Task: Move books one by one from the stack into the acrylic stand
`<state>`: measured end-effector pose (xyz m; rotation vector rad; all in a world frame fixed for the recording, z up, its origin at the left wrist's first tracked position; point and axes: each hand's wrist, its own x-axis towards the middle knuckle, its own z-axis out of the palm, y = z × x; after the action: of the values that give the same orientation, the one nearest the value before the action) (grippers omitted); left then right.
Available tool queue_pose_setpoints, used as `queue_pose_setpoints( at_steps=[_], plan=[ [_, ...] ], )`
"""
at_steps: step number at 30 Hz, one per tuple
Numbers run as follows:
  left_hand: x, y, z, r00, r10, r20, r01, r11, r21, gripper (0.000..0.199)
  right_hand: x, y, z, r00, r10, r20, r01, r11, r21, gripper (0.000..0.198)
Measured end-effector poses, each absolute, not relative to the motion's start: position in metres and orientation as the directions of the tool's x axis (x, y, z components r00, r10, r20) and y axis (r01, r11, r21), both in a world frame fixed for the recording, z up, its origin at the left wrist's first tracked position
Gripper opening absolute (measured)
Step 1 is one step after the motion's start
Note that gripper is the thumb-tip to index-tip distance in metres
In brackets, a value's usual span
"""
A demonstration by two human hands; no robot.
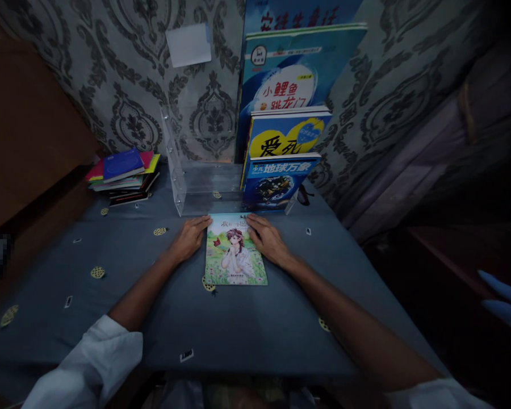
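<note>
A thin paperback book (236,253) lies cover up on the table, its picture showing a figure in white among grass and flowers, with a butterfly. My left hand (191,237) rests at its upper left corner, fingers stretched out and touching the edge. At the upper right corner, the fingers of my right hand (267,238) reach over the cover and hide part of the title. Both thumbs are hard to make out. Just beyond the book stands a clear acrylic rack (204,201). Its right half holds several upright books, the front one a blue book (275,182) with a globe.
A pile of books (125,173) lies at the back left. Dark glasses (304,196) are beside the rack on the right. A white card (189,45) is on the patterned wall. The grey tablecloth (255,335) has pineapple prints; a curtain (413,142) hangs at right.
</note>
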<state>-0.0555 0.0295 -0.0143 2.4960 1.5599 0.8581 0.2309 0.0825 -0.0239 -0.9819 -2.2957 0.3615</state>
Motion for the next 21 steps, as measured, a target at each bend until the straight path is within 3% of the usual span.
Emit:
queue_pose_setpoints(
  at_steps=[9, 21],
  plan=[
    [-0.055, 0.028, -0.014, 0.303, 0.866, 0.397, 0.825, -0.447, 0.346, 0.045, 0.23, 0.082, -0.024, -0.531, 0.734, 0.423, 0.56, 0.679, -0.474, 0.043],
    [-0.051, -0.017, -0.002, 0.42, 0.812, 0.407, 0.781, -0.551, 0.293, 0.049, 0.228, 0.082, -0.021, -0.534, 0.736, 0.417, 0.563, 0.677, -0.474, 0.043]
  ],
)
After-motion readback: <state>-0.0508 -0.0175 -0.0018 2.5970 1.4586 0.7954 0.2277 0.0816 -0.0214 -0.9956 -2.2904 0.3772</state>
